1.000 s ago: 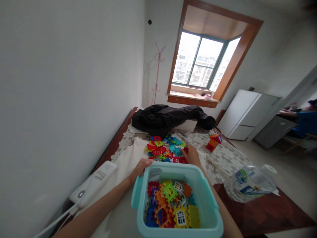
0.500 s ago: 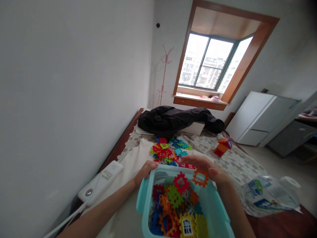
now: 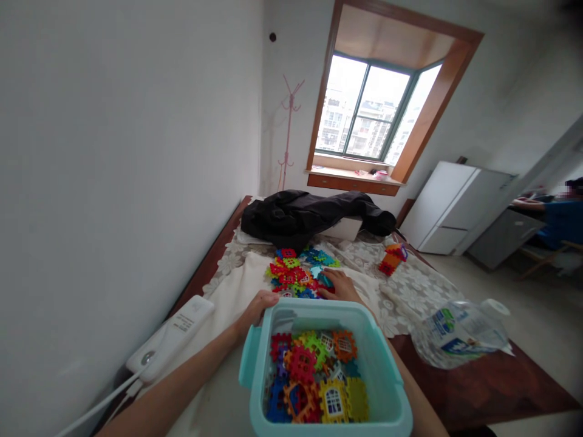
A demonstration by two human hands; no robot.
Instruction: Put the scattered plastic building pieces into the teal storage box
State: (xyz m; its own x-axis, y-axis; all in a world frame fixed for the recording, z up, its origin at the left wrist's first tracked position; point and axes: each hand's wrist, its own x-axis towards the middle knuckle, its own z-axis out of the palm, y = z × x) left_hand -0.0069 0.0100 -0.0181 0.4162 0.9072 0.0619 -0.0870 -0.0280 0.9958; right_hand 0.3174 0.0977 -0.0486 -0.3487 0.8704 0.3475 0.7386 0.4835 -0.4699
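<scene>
In front of me stands a turquoise plastic bin (image 3: 268, 419) with interlocking plastic building blocks (image 3: 319, 376) in red, yellow, orange, blue and green inside. My left hand (image 3: 257, 306) holds the bin's far left corner, fingers closed at the rim. Past the far rim, a loose pile of the same blocks (image 3: 291, 273) lies on the cloth. My right hand (image 3: 340, 286) reaches beyond the bin to the right side of this pile. Its fingers are stretched over the blocks, and no block shows in its grasp. The bin's rim hides part of the right forearm.
A clear plastic jug (image 3: 460, 334) lies to the right on the table. A small block house (image 3: 392, 259) stands farther back. Black fabric (image 3: 291, 215) covers the far end. A white power strip (image 3: 170, 337) lies left by the wall. A person in blue (image 3: 565, 218) is far right.
My right hand has moved from above the bin to the pile behind it. A red and an orange block that were in mid-air have dropped into the bin. My left hand stays at the rim.
</scene>
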